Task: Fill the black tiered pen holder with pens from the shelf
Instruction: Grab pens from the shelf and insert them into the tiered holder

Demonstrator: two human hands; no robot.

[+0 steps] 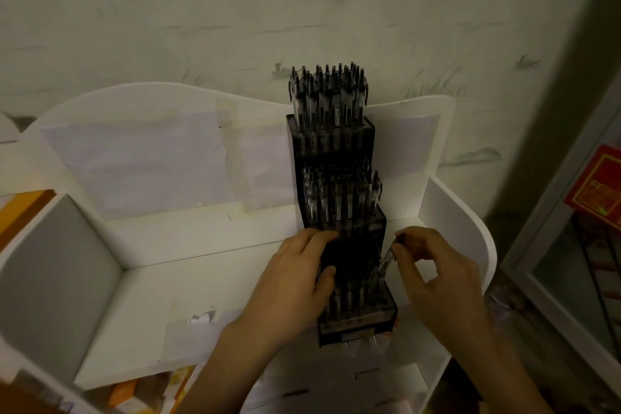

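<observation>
The black tiered pen holder (368, 318) stands on the white shelf (174, 252), against its right side. Its top tier and middle tier are packed with several dark pens (327, 94). The lowest tier holds several more. My left hand (299, 279) grips the holder's left side at the lowest tier, thumb on the front. My right hand (437, 276) pinches one clear-barrelled pen (385, 260) by its upper end; the pen leans at the right edge of the lowest tier with its tip down among the others.
The shelf has a wavy back panel with taped paper sheets (134, 161) and white side walls (470, 245). Orange boxes (20, 212) lie at the left and below. A red box (598, 188) sits in a cabinet at the right. A patterned wall rises behind.
</observation>
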